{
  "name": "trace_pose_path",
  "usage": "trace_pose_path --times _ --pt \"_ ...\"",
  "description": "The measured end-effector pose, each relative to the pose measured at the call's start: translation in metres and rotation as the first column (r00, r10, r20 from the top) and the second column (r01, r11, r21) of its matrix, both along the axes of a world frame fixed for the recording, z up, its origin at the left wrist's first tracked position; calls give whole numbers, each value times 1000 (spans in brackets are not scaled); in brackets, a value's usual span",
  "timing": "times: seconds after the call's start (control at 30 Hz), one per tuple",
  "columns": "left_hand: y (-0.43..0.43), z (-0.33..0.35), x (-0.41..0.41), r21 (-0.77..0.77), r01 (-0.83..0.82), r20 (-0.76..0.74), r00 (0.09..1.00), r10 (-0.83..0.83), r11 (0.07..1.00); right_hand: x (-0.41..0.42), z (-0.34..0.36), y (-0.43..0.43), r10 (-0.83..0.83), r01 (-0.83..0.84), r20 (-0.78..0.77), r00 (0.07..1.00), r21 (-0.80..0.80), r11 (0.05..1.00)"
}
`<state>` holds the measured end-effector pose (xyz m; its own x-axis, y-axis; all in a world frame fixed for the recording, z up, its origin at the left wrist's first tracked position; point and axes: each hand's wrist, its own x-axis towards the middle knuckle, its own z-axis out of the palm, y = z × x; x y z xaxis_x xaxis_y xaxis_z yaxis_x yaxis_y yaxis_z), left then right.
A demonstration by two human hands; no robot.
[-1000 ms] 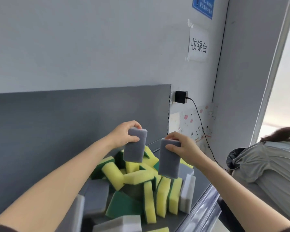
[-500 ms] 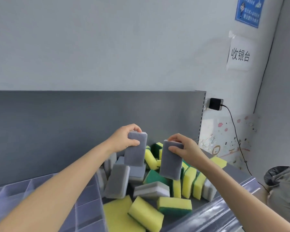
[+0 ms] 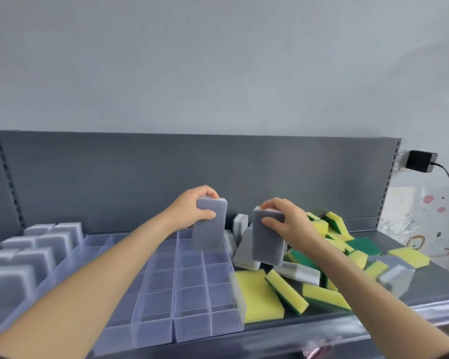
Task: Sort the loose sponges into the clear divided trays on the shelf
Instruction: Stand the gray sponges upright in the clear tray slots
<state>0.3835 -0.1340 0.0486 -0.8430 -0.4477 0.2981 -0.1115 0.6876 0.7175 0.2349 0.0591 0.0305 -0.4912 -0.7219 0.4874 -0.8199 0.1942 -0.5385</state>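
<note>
Shelf (image 3: 443, 286), left fingers (image 3: 207, 195) gripping first sponge (image 3: 210, 229), right fingers (image 3: 271, 204) gripping second sponge (image 3: 267, 244) (two held)

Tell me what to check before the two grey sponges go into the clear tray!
1. Left hand grips the left grey sponge by its top end: ok.
2. Right hand grips the right grey sponge by its top end: ok.
3. Clear tray has free compartments: ok, the ones in view hold nothing.
4. Left grey sponge is over the tray: ok, it looks to hang above the back right corner.
5. Right grey sponge is over the tray: not ok, it hangs above the loose pile, right of the tray.
6. A sponge fits one compartment: cannot tell.
</note>
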Motion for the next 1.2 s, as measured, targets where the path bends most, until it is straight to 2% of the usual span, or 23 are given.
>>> trace_pose_path --times 0.5,0.97,1.2 --pt "-59 4 166 0 -222 -10 975 222 975 123 3 -102 256 -254 49 965 -37 966" --pt "-136 -15 332 24 -291 107 952 287 956 281 -25 -205 401 -398 148 904 -50 916" --pt "-157 -19 381 -115 -368 237 892 385 923 338 -36 -242 445 -451 204 872 -21 892"
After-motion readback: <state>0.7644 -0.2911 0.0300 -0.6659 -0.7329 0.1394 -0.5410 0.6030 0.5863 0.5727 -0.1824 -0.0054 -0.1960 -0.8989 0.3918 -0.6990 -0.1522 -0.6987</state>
